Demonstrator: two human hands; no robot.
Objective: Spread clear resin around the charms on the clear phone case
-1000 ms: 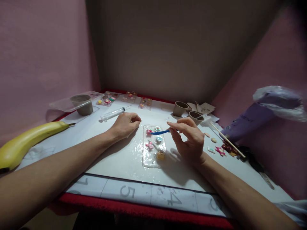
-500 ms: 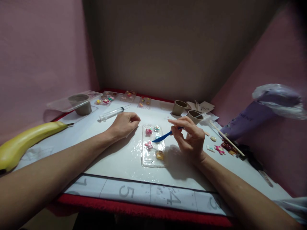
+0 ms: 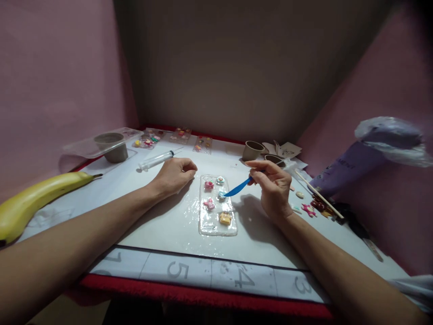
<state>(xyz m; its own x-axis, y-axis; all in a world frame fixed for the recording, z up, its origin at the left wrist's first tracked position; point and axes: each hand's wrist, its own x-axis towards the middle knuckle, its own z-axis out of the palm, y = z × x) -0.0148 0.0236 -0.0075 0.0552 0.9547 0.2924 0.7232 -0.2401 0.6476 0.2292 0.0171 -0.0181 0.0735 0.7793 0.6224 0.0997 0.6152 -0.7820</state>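
A clear, glossy phone case [image 3: 214,225] lies on the white board [image 3: 162,234], bearing several small charms, among them a pink one [image 3: 209,204] and a yellow one [image 3: 225,218]. My right hand [image 3: 272,187] pinches a blue plastic knife [image 3: 239,187] to the right of the case. The knife's tip is at a pale blue charm [image 3: 221,194] on the case. My left hand [image 3: 176,175] rests on the board left of the case, fingers curled together; whether anything is between them is hidden.
A syringe [image 3: 156,160] lies beyond my left hand. On the left are a yellow banana [image 3: 47,194] and a grey cup [image 3: 117,153] by a clear lid. Behind my right hand stand cups [image 3: 253,150]; loose charms [image 3: 309,210] and a wooden stick [image 3: 318,193] lie right.
My right hand has moved slightly right and up, taking the blue knife's tip from near the pink charm to the pale blue charm. My left hand has stayed in place.
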